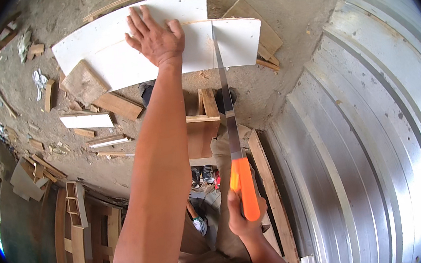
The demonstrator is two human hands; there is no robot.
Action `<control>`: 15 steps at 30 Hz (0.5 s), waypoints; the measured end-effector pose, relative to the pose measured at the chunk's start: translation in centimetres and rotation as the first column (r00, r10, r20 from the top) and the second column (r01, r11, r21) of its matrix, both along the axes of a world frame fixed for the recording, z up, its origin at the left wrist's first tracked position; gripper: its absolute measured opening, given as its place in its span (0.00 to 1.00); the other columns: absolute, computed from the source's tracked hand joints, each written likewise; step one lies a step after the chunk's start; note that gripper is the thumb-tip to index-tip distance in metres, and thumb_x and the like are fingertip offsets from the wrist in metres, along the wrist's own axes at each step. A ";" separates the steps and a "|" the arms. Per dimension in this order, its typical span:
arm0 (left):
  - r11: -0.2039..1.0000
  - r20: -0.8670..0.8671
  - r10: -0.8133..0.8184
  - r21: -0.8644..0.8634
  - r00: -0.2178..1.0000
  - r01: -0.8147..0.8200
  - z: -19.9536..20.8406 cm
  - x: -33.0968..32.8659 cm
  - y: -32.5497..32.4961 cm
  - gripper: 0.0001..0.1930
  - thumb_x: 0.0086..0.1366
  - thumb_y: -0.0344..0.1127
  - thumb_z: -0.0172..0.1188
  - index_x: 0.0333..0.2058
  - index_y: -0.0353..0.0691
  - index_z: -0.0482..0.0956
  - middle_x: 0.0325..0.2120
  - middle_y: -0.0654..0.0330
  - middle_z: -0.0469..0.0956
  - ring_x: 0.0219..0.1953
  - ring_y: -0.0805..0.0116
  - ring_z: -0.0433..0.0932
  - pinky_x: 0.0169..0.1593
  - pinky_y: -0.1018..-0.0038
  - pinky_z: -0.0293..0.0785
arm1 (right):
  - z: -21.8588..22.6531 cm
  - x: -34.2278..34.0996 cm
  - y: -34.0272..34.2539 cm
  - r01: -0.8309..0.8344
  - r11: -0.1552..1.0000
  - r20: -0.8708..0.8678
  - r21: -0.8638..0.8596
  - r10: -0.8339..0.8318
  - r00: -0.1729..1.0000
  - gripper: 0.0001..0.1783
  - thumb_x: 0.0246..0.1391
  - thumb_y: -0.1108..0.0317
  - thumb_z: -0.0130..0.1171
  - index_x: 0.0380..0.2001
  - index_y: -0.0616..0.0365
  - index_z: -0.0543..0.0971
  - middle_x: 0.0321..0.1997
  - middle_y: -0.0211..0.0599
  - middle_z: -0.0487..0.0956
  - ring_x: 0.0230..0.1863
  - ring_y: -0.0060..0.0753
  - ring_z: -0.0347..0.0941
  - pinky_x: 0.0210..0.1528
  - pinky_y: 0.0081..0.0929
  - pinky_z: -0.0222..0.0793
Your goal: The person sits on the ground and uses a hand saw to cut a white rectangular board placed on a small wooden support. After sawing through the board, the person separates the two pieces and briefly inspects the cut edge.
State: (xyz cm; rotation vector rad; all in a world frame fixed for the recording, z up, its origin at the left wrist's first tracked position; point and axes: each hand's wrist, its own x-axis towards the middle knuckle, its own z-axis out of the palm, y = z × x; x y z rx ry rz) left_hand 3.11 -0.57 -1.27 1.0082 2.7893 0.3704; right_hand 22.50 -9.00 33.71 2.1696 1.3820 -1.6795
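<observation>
My left hand [155, 37] lies flat with fingers spread on a white board [109, 44], pressing it down on a small wooden stand [203, 124]. My right hand [245, 215] grips the orange handle of a hand saw [227, 104]. The saw's long blade runs up to the board and sits in a cut near the board's right end, with sawdust along the cut. The piece right of the cut [239, 41] is still level with the rest of the board.
Wood offcuts [85, 83] and white strips [86, 120] lie on the dirt floor to the left. A corrugated metal wall [368, 115] fills the right side. A plank [274, 196] lies beside it. Wooden frames [79, 227] stand at the lower left.
</observation>
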 end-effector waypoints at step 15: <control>1.000 -0.019 -0.007 0.020 1.000 0.007 -0.3 -0.2 0.5 0.38 0.59 0.46 0.51 0.68 0.42 0.57 0.72 0.52 0.52 0.75 0.55 0.45 0.74 0.48 0.35 | -3.7 -1.9 0.7 0.086 0.983 -0.078 0.164 -0.074 0.994 0.05 0.56 0.74 0.61 0.28 0.63 0.79 0.17 0.34 0.75 0.20 0.23 0.71 0.26 0.28 0.67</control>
